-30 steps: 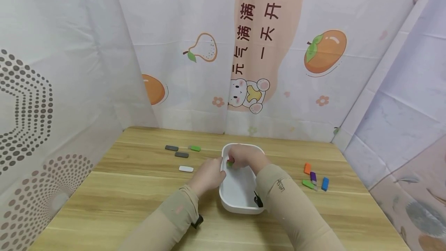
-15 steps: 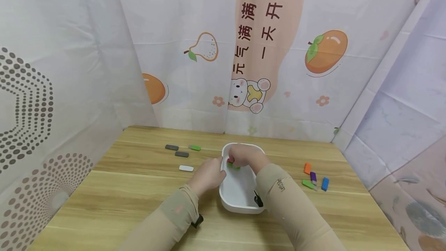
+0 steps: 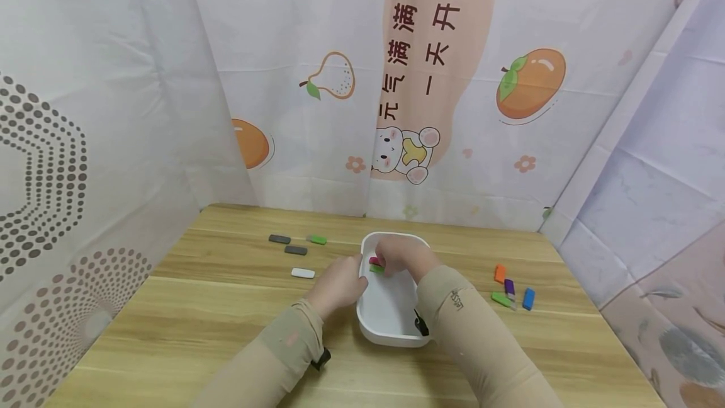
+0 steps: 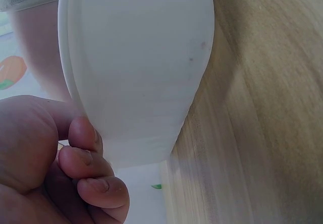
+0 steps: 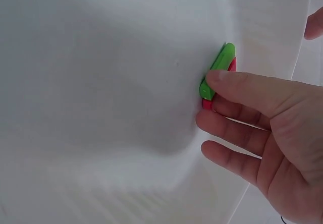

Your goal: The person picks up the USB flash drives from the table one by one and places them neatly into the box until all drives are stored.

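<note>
My left hand (image 3: 337, 283) grips the left rim of a white plastic tub (image 3: 385, 332), and its fingers show curled by the rim in the left wrist view. My right hand (image 3: 399, 254) reaches inside the tub near its far left wall. There it pinches a green USB stick (image 5: 220, 67), with the thumb on its top face. A pinkish-red USB stick (image 5: 207, 104) lies directly against the green one, partly covered by it and by the thumb. The right index finger is mostly hidden behind the sticks; the other fingers point toward the tub's wall.
Left of the tub lie two grey USB sticks (image 3: 296, 250), a green stick (image 3: 318, 240) and a white stick (image 3: 303, 273). To its right are an orange stick (image 3: 500, 274), a purple stick (image 3: 509, 287), a blue stick (image 3: 528, 299) and another green stick (image 3: 501, 299). Printed curtains stand behind the table.
The green stick under my right hand has turned and shifted left, and now sits alongside the pinkish-red one. My left hand and the tub have stayed in place.
</note>
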